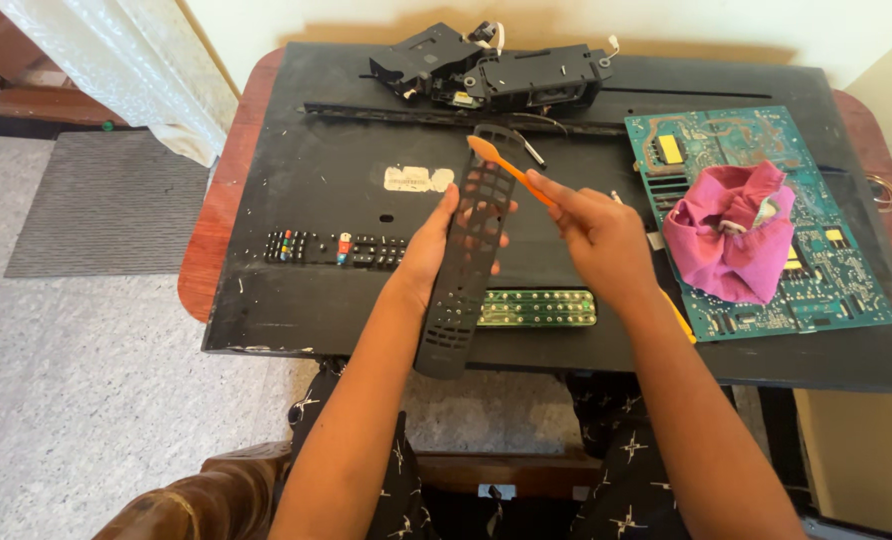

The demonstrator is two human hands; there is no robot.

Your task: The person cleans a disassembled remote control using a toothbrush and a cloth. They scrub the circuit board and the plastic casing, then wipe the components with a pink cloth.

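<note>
While the left hand (434,245) gripped the black remote shell (471,250) by its middle, long axis running up and away over the black panel (296,190), the right hand (596,235) pinched an orange pry tool (511,170), tip at the shell's far end.

I see a matt black plastic remote cover (469,262); the thin orange plastic pry tool (508,166) looks smooth. The crumpled pink cloth (731,235) looks soft; the green circuit board (836,270) is glossy.
</note>
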